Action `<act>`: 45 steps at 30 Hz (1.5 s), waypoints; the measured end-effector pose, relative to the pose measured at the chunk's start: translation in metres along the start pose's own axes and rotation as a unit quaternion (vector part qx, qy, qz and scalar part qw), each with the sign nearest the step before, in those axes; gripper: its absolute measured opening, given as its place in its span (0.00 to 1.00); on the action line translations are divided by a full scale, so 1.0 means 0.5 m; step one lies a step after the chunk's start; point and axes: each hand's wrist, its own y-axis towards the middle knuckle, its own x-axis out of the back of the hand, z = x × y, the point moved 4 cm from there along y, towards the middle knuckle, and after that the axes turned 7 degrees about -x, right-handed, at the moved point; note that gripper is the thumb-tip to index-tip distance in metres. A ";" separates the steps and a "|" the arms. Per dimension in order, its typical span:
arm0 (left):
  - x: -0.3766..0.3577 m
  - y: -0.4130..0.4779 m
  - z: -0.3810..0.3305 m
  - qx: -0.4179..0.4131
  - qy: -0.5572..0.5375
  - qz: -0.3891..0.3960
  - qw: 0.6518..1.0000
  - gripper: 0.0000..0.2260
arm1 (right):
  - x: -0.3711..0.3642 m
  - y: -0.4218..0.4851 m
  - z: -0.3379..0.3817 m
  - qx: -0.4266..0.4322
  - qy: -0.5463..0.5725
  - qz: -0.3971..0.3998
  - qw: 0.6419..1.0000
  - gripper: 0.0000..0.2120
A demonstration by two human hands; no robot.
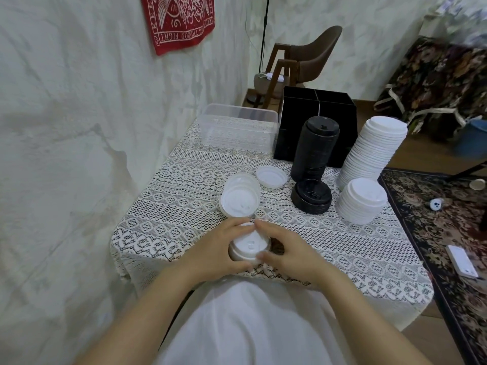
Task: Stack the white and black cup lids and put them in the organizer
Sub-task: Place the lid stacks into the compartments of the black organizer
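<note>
**Q:** What are the two hands doing?

**A:** The left hand (pixel 218 250) and the right hand (pixel 290 255) are cupping a small white stack (pixel 249 246) of lids from either side. The fingers are curling round its rim, the thumbs are lying on the near side, and both wrists are resting low at the near edge of the table (pixel 184 164).

**Q:** How are such lids likely handling?

**A:** Probably light, thin and springy, and slippery against each other. Squeezing the rim from opposite sides, as here, is likely keeping them nested and aligned.

**Q:** What is lying beyond?

**A:** Just beyond, loose white lids (pixel 239 198) are overlapping. To the right, a short black stack (pixel 311 196) and a short white stack (pixel 362 201) are standing. Behind them, a tall black stack (pixel 315 148) and a tall white stack (pixel 374 151) are leaning slightly. The black organizer (pixel 340 111) is waiting at the far edge, beside a clear tub (pixel 237 127).
</note>
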 end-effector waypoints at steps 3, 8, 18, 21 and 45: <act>-0.002 -0.004 -0.004 -0.003 0.006 -0.010 1.000 0.34 | 0.032 0.027 0.014 0.020 0.024 -0.109 0.994 0.17; -0.004 -0.007 0.003 0.010 -0.007 -0.019 1.000 0.34 | 0.050 0.087 0.036 0.112 -0.212 -0.191 0.952 0.15; -0.003 -0.008 0.008 0.020 -0.002 -0.019 1.000 0.33 | 0.070 0.112 0.046 0.203 -0.294 -0.231 0.905 0.07; -0.005 -0.008 0.010 0.020 0.002 -0.017 1.000 0.33 | 0.081 0.092 0.040 0.144 -0.214 -0.243 0.935 0.04; -0.005 -0.009 0.009 0.035 0.001 -0.004 0.999 0.33 | 0.128 -0.046 -0.062 -0.101 -0.067 -0.157 0.980 0.31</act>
